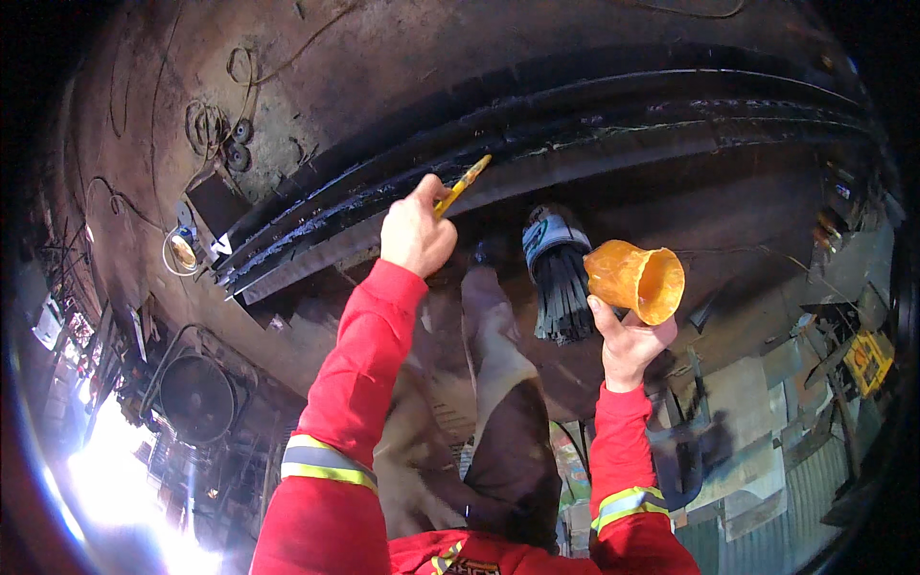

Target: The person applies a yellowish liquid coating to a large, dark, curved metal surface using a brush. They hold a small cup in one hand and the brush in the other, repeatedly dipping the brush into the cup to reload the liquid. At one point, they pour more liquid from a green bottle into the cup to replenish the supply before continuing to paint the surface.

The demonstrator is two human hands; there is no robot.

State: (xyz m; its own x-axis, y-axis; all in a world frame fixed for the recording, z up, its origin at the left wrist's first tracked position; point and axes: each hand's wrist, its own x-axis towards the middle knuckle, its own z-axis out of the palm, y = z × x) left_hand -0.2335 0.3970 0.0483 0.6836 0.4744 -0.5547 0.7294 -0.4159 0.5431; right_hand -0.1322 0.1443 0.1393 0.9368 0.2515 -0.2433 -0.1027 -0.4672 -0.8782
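My left hand [417, 230] is closed round a thin yellow tool [467, 180] with dark smears; its exact kind I cannot make out. The tool's tip points up and to the right, over long dark steel beams [575, 177]. To the right, my right hand [632, 350] holds an orange-yellow cup [628, 275] from below, thumb against its side. The cup is tilted, with its mouth turned to the right, and its contents cannot be told. Beside the cup, a bundle of dark thin rods [563, 292] fans out from a wrapper with a blue and white label [551, 235].
Coiled cable [206, 129] and dark round discs [240, 144] lie on the brown floor at the far left. A large round fan [196, 398] stands at the left. On the right are metal sheets [757, 460] and a yellow crate [869, 364]. My legs [508, 383] are below the beams.
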